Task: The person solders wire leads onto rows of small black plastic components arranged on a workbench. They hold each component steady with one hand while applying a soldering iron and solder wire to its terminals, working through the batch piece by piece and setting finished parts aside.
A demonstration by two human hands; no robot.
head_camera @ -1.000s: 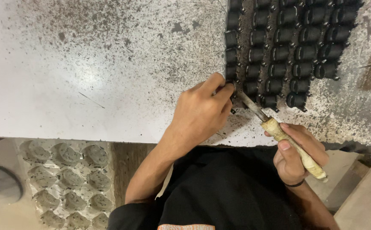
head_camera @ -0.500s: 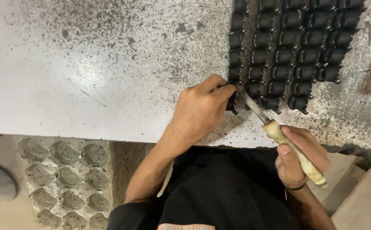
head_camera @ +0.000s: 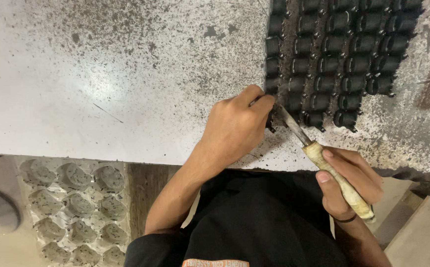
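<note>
Trimming step in hand: left hand (head_camera: 234, 129) pinched black moulded piece (head_camera: 270, 121) at table (head_camera: 101, 89) edge; right hand (head_camera: 349, 182) clenched knife (head_camera: 323, 160), blade touching piece. Judged: next move called for controlled paring.

Small black part (head_camera: 270, 120) at grid's near corner, pale-handled blade (head_camera: 318, 153) against it.

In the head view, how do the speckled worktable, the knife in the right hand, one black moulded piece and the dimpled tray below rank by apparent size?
1. Speckled worktable, largest by far.
2. Dimpled tray, though it lies lower and is partly cut off.
3. Knife, with its pale handle in the right hand.
4. One black moulded piece, smallest.
</note>
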